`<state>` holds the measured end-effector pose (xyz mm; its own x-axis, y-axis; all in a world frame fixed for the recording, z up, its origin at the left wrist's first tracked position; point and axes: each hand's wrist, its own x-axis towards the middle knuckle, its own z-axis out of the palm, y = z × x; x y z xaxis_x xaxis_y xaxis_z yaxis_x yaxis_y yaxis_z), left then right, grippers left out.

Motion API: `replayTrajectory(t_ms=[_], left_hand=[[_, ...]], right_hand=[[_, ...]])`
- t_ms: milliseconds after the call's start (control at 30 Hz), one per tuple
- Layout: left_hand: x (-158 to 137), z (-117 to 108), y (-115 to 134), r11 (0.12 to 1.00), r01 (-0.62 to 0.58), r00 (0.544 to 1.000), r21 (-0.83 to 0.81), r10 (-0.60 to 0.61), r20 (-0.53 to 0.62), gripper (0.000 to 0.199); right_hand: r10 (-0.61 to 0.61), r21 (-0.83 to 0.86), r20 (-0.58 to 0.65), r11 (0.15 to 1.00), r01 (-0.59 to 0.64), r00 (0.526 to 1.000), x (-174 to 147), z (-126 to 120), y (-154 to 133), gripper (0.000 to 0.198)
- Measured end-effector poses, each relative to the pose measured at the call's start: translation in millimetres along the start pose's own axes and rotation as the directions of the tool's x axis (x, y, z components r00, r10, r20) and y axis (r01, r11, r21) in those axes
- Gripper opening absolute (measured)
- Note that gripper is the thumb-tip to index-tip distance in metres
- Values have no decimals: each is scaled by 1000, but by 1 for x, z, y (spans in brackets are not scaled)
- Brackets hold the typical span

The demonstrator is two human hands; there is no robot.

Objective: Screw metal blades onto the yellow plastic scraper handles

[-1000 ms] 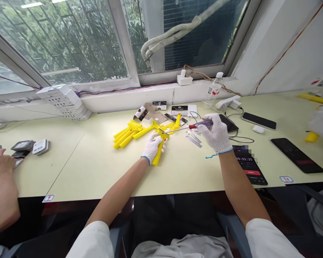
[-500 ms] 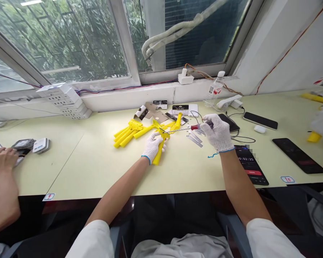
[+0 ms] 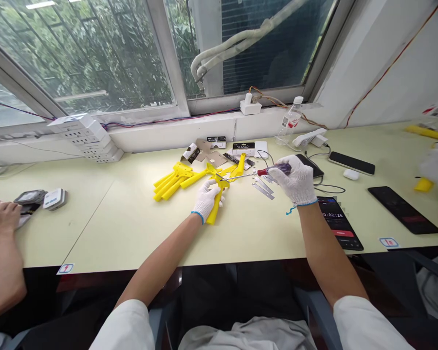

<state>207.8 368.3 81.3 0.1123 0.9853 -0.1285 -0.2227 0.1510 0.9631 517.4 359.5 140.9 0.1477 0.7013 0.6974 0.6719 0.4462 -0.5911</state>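
In a white knitted glove, my left hand (image 3: 206, 200) is closed around the handle of a yellow plastic scraper (image 3: 214, 209), its head tilted up. My right hand (image 3: 296, 181), gloved too, grips a screwdriver (image 3: 263, 171) with a dark red and purple handle. The long thin shaft runs leftward and its tip meets the scraper's head. Just below the shaft lie flat metal blades (image 3: 263, 190) with small screws near them. Beyond my left hand, more yellow scrapers (image 3: 172, 183) are piled together.
Opened packaging (image 3: 208, 153) lies behind the scrapers. A phone with a running timer (image 3: 337, 221) sits by my right forearm; another phone (image 3: 403, 209) is farther right. A plastic bottle (image 3: 290, 121) stands near the window. A co-worker's arm (image 3: 2, 243) rests at left; a gloved hand (image 3: 436, 165) shows at right.
My right hand has turned slightly around the screwdriver handle, leaving more of the purple part visible. The tip stays at the scraper's head. My left hand holds still.
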Motion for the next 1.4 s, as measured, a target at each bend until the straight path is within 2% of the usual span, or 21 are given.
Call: replayTrajectory(t_ms=[67, 200, 300, 467, 567, 633, 733, 933, 1033, 1233, 1300, 1400], left_hand=[[0, 0, 0, 1000, -1, 1000, -3, 1, 4, 49], [1, -1, 0, 1000, 5, 1000, -2, -5, -7, 49], [0, -1, 0, 1000, 2, 1000, 10, -2, -2, 49], [0, -1, 0, 1000, 1, 1000, 15, -1, 8, 48], [1, -2, 0, 1000, 9, 1000, 6, -9, -1, 49], [1, -3, 1, 1000, 14, 1000, -10, -14, -13, 51], [1, -3, 1, 1000, 17, 999, -23, -18, -28, 46], [0, -2, 5, 998, 53, 997, -18, -53, -51, 31], [-1, -3, 5, 998, 55, 998, -28, -56, -41, 33], [1, -5, 2, 1000, 23, 1000, -5, -23, -10, 45], [2, -5, 1, 1000, 22, 1000, -14, -22, -3, 49], [4, -6, -1, 999, 23, 1000, -31, -23, 3, 48]], right_hand=[[23, -13, 4, 1000, -23, 1000, 0, 1, -1, 29], [7, 207, 129, 978, -34, 992, -1, 2, -3, 26], [-32, 280, 132, 960, -6, 991, -1, 2, -3, 23], [-147, 100, -9, 984, 147, 989, -1, 5, -2, 18], [-195, 9, -12, 981, 195, 981, -1, 6, 0, 16], [-169, 32, 61, 985, 167, 984, -1, 6, 3, 17], [-123, 178, 178, 980, 91, 976, -2, 5, 6, 28], [-92, 360, 241, 933, -1, 966, 0, 3, 0, 23], [-92, 324, 198, 946, 24, 976, 0, 3, -3, 18], [-64, 49, 61, 997, 61, 996, -2, 6, 3, 21], [-53, 44, 88, 998, 49, 995, -2, 6, 5, 20], [-91, 143, 155, 987, 68, 984, -2, 5, 6, 29]])
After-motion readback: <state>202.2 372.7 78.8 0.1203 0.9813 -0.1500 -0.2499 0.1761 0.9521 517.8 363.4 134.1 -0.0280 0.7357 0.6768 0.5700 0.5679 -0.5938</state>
